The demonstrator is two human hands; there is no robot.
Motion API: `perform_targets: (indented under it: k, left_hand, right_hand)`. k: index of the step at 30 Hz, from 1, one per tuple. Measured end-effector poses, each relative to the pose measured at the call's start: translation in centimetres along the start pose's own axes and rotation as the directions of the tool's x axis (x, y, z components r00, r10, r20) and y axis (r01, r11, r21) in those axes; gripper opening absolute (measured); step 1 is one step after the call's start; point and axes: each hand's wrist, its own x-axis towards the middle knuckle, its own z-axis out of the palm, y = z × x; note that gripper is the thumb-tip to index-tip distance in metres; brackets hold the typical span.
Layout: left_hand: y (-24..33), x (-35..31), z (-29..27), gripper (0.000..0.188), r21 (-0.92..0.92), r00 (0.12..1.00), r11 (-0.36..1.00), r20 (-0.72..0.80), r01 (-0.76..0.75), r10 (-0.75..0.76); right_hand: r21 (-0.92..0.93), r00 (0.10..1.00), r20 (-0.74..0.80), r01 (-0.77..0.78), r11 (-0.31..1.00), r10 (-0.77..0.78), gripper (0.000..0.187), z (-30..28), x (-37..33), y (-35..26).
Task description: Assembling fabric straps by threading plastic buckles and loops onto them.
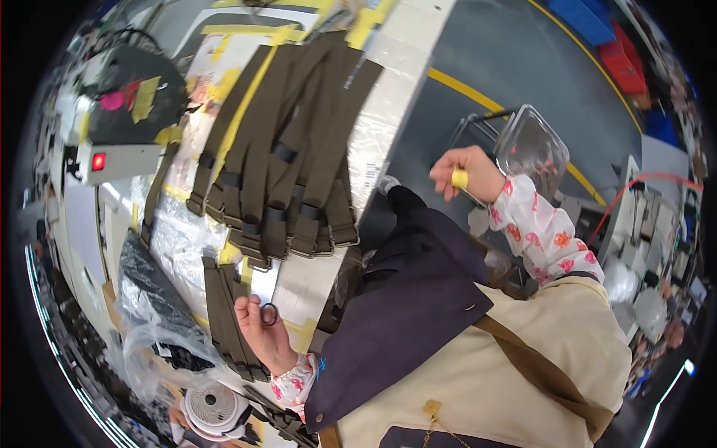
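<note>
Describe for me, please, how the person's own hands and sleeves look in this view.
The left hand and right hand are both gloveless. A yellow band wraps one finger of the right hand. The left sleeve and right sleeve are white, loose and wrinkled, printed with pink, red and orange motifs.

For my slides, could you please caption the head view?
Left hand with a dark loop beside brown buckled straps on a table; right hand with a yellow band beyond the table's edge.
</note>
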Motion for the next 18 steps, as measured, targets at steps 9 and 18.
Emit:
perform_targets:
  k: [9,18]
  left_hand:
    - [3.6,-3.4,-1.5,0.017,0.058,0.993,0.992,-0.034,-0.112,0.115]
    - [3.8,-12.5,-8.1,0.021,0.088,0.894,0.966,-0.367,-0.242,0.258]
  right_hand:
    - [-0.422,0.999,-0.024,0.013,0.906,-0.026,0.008,5.0,6.1,14.6]
    - [-0.373,0.962,-0.071,-0.272,0.887,0.265,0.015,5.1,12.6,15.1]
